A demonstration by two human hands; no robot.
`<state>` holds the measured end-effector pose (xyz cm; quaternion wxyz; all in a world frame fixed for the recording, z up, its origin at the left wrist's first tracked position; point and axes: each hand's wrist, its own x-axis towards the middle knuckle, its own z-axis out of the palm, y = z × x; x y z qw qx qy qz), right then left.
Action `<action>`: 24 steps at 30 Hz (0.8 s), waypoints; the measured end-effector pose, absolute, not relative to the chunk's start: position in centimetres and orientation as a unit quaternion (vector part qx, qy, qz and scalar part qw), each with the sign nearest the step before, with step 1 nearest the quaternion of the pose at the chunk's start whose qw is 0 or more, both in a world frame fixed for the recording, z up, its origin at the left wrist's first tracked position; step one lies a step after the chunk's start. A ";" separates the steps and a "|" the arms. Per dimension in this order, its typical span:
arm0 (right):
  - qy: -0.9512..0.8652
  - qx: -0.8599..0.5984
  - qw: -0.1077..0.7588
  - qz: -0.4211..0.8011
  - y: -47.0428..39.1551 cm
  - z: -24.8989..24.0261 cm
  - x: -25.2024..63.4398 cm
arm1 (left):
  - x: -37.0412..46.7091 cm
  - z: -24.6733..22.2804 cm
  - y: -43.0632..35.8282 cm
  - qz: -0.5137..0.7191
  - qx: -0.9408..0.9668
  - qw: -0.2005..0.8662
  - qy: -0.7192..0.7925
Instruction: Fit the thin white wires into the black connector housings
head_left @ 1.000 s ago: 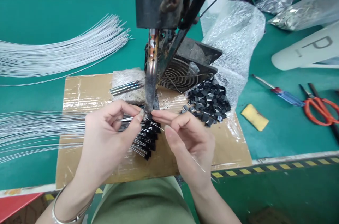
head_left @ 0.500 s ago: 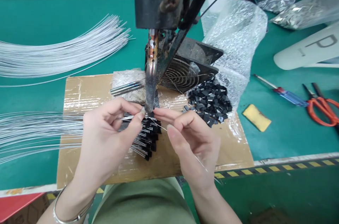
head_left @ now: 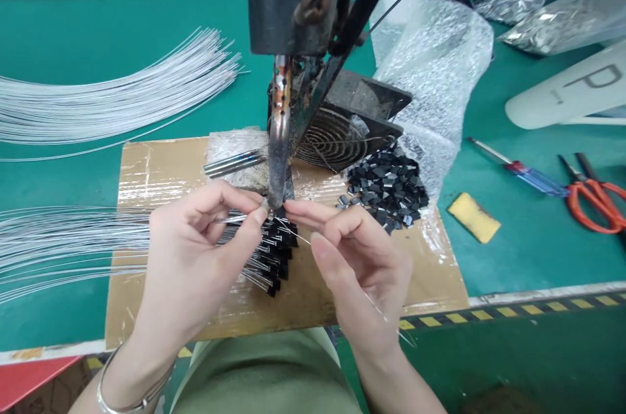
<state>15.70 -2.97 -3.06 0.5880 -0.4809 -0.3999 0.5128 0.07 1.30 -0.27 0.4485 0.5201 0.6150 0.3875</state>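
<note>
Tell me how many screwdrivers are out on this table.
1: the blue-handled screwdriver, on the green table just beyond the yellow sponge; others could be hidden.

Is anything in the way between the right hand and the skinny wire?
Nothing that I can see: the skinny wire lies right against the right hand. The metal nozzle is beside its fingertip, not in between.

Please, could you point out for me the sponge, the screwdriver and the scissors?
Sponge point(head_left: 474, 218), head view, middle of its yellow top.
Screwdriver point(head_left: 542, 181), head view, on its blue handle.
Scissors point(head_left: 581, 221), head view, on the orange rim of one handle loop.
</note>
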 end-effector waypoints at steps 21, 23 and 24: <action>-0.397 -0.489 0.583 0.513 -3.0 -3.0 15.6 | -0.1 -0.4 1.2 0.390 0.512 0.453 0.617; -0.397 -0.490 0.582 0.513 -3.0 -3.0 15.6 | -0.1 -0.3 1.2 0.390 0.511 0.452 0.618; -0.397 -0.489 0.583 0.513 -3.0 -3.0 15.6 | 0.0 -0.3 1.2 0.391 0.510 0.453 0.618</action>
